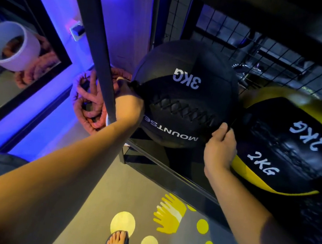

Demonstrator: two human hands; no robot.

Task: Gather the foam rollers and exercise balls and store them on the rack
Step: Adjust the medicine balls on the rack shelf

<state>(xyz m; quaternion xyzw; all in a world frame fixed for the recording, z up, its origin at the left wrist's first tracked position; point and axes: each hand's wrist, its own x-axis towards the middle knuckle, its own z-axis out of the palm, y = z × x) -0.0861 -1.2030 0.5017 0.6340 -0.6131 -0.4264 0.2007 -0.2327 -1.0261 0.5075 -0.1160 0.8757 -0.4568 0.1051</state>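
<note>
Two hands on the black 3KG ball [182, 96], which sits on the rack [98, 52] shelf btwn them. Left hand [127, 103] cups the ball's left side, fingers curved round it, just right of the rack's upright post. Right hand [221, 150] grips the ball's lower right side, thumb up, fingers curled. Right up against the right hand, on its right: black/yellow 2KG ball [288, 146], same shelf. Behind left hand: coiled rope [89, 102]. Below both hands: floor mat [164, 214] w/ yellow dots + handprint, one foot in sandal [117, 241]. Far left of left hand: white bucket [8, 44].
</note>
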